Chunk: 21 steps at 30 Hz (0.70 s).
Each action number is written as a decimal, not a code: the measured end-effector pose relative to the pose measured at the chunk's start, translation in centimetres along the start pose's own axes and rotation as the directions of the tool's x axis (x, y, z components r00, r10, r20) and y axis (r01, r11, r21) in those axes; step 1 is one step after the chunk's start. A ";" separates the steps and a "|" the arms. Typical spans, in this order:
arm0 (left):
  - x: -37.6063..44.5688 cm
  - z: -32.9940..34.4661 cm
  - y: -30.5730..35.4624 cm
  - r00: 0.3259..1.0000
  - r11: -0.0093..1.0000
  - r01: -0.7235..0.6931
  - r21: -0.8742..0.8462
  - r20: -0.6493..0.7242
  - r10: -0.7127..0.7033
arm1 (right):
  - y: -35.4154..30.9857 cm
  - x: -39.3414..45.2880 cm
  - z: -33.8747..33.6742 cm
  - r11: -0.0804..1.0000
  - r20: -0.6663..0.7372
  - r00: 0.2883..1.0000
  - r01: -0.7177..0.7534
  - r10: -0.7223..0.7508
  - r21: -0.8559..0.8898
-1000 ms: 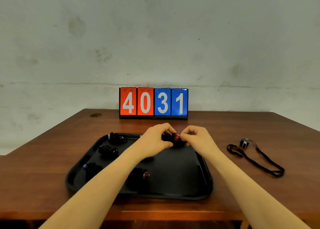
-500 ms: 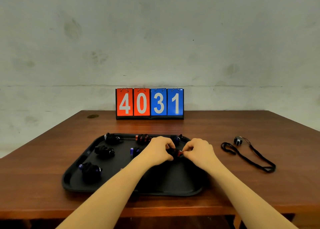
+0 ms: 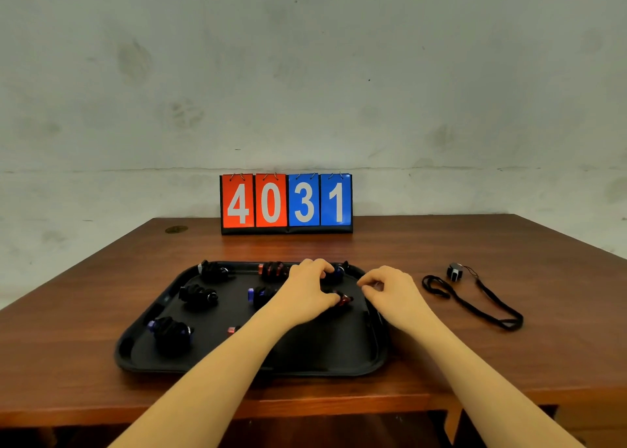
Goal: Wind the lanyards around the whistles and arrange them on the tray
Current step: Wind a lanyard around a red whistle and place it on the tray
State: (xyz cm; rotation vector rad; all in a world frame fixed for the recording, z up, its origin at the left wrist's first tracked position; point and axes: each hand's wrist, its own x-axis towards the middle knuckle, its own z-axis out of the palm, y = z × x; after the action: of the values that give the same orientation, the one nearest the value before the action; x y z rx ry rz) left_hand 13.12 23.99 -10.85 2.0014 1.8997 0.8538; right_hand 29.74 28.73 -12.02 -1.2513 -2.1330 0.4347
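Observation:
A black tray (image 3: pixel 339 362) lies on the wooden table with several wound whistles on it, among them a blue one (image 3: pixel 171 332), black ones (image 3: pixel 198 295) (image 3: pixel 213 271) and a red one (image 3: pixel 271 270). My left hand (image 3: pixel 307 295) holds a red wound whistle (image 3: pixel 343 300) down on the tray's right part. My right hand (image 3: pixel 390 289) hovers just right of it with fingers curled, holding nothing. A black whistle (image 3: pixel 456 271) with its unwound lanyard (image 3: pixel 475 306) lies on the table to the right of the tray.
A flip scoreboard (image 3: pixel 286 203) reading 4031 stands at the table's back edge against the wall. The table's front edge (image 3: pixel 305 410) runs just below the tray.
Both hands have come down with the red whistle onto the tray. My right hand has let go of it and moved a little to the right.

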 end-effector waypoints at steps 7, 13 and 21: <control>0.5 2.3 3.2 0.991 0.995 -0.093 -0.022 -0.101 0.091 | 3.0 -1.0 -2.8 0.996 -0.125 0.989 -0.086 0.084 -0.012; 3.0 5.0 6.9 0.986 0.989 -0.144 -0.014 -0.088 0.142 | 7.1 -0.8 -5.4 0.974 -0.237 0.948 -0.225 0.213 -0.024; 8.1 9.4 10.0 0.990 0.991 -0.132 0.004 0.056 0.132 | 11.7 2.7 -6.4 0.923 -0.267 0.906 -0.369 0.330 -0.111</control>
State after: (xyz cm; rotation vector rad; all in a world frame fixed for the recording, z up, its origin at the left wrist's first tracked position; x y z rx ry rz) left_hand 26.52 32.67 -10.79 2.1522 1.7594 0.8145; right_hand 40.72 36.71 -12.80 -1.6995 -1.7646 0.2445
